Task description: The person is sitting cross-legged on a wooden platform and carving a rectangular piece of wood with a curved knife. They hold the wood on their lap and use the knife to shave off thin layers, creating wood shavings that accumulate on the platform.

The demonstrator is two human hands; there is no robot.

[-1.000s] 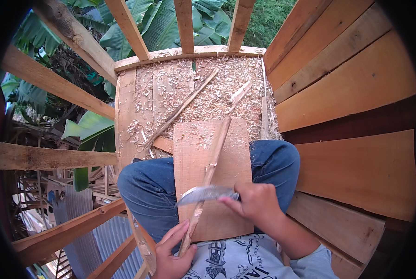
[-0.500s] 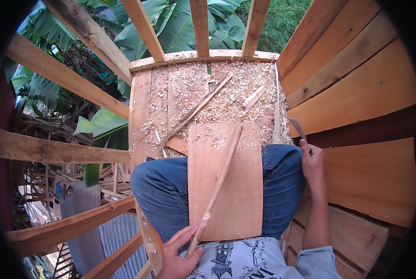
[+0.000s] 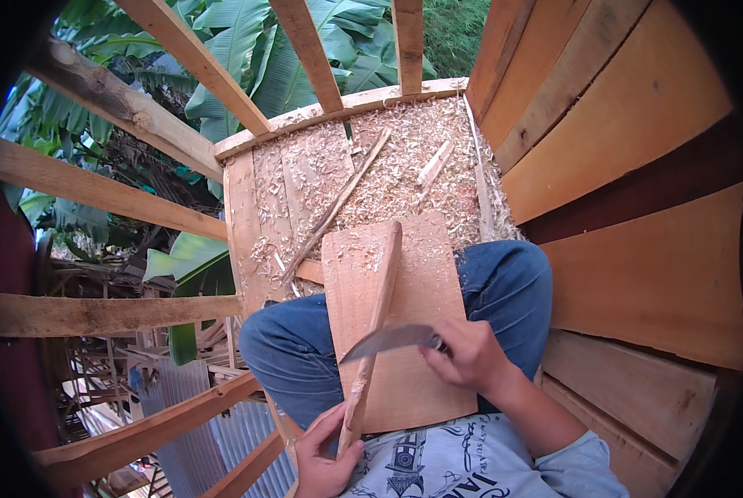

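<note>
A long wooden stick [image 3: 379, 303] slants over a flat wooden board [image 3: 425, 373] that lies across my lap. Its near end is gripped by my left hand [image 3: 330, 452], thumb on one side and fingers on the other. In my right hand [image 3: 468, 355] is a knife with a broad curved blade [image 3: 392, 340], its fingers wrapped round the handle. The blade lies across the stick, pointing left, a little beyond my left hand. Whether its edge touches the wood I cannot tell. Small shavings are scattered on the board's far end.
Curled wood shavings [image 3: 396, 178] cover the plank floor beyond my knees. A thin dark stick [image 3: 338, 203] and a short pale wood piece [image 3: 435, 163] lie among them. Wooden slats [image 3: 106, 195] rail the left and far sides; a plank wall [image 3: 628, 158] rises at right.
My right hand has brought the knife from beside my right knee leftward over the stick. My left hand keeps its hold on the stick. The whole view has tilted slightly.
</note>
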